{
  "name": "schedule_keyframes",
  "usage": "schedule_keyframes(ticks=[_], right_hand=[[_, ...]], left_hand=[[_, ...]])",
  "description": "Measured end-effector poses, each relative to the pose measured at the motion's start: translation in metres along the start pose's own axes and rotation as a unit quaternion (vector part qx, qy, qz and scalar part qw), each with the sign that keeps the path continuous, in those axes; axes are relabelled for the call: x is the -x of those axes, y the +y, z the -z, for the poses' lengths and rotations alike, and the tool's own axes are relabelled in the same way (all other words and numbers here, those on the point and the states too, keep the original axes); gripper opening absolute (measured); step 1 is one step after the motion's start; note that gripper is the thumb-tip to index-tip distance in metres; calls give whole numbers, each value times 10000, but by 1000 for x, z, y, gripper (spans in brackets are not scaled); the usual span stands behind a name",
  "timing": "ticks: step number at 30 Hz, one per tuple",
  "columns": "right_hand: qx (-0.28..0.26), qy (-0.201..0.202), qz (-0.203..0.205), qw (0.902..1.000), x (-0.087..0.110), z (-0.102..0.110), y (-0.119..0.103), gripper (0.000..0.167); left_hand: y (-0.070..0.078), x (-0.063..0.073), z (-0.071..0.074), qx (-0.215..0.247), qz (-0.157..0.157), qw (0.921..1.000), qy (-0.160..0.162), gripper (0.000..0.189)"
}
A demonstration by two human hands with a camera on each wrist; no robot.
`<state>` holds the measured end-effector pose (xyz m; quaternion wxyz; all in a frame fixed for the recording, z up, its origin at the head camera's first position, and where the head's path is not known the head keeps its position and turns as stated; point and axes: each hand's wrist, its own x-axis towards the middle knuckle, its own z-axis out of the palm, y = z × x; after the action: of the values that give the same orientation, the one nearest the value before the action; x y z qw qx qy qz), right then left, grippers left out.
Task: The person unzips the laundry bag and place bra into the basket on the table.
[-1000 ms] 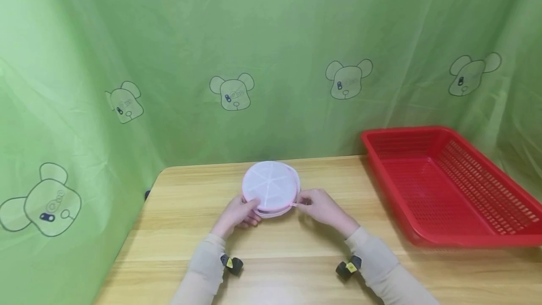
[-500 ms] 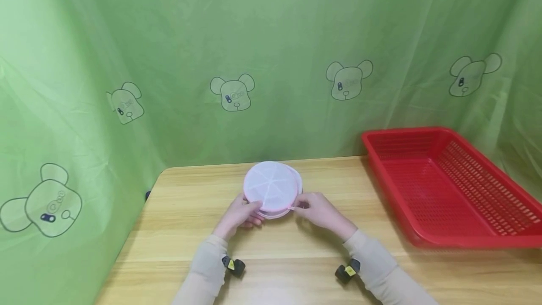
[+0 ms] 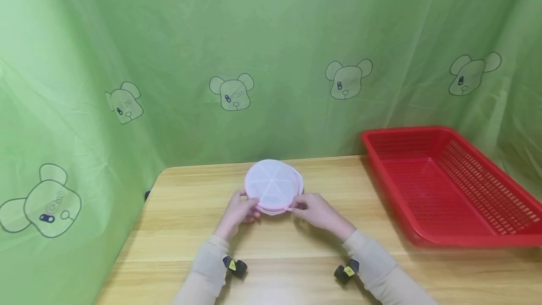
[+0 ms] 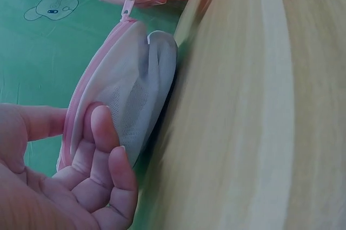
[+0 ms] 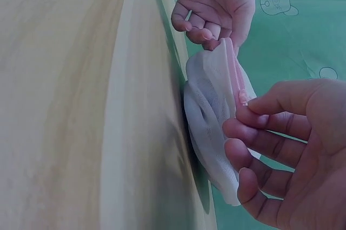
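Observation:
A round white mesh laundry bag (image 3: 271, 183) with a pink zipper (image 4: 86, 86) round its edge is held just over the table. My left hand (image 3: 238, 212) pinches its near left rim, thumb on top and fingers curled beneath, as the left wrist view shows. At the near right edge my right hand (image 3: 315, 210) pinches the pink zipper pull (image 4: 127, 8) between thumb and forefinger. Below the flat top, the mesh side (image 5: 208, 108) hangs in loose folds.
A red plastic basket (image 3: 423, 244) stands on the right of the wooden table (image 3: 190, 229). Behind and to the left hangs a green curtain (image 3: 288, 126) printed with bear heads. Black cameras are strapped to both wrists.
The right hand has moved a little left and nearer along the bag's rim with the zipper pull. The bag has shifted slightly right; the left hand still grips it.

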<state>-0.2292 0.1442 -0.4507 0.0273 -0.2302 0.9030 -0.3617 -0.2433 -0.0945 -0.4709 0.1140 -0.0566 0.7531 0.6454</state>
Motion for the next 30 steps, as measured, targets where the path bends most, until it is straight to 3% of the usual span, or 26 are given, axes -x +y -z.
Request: schedule_keyframes(ticks=[19,30], right_hand=[[-12,-148,-55,9999,-2,-1,1,9],[75,-108,-96,9999,0,2,3,9]], left_hand=[[3,-1,-2,172,-71,9994,287,49],[2,0,0,238,-138,9994,221,51]])
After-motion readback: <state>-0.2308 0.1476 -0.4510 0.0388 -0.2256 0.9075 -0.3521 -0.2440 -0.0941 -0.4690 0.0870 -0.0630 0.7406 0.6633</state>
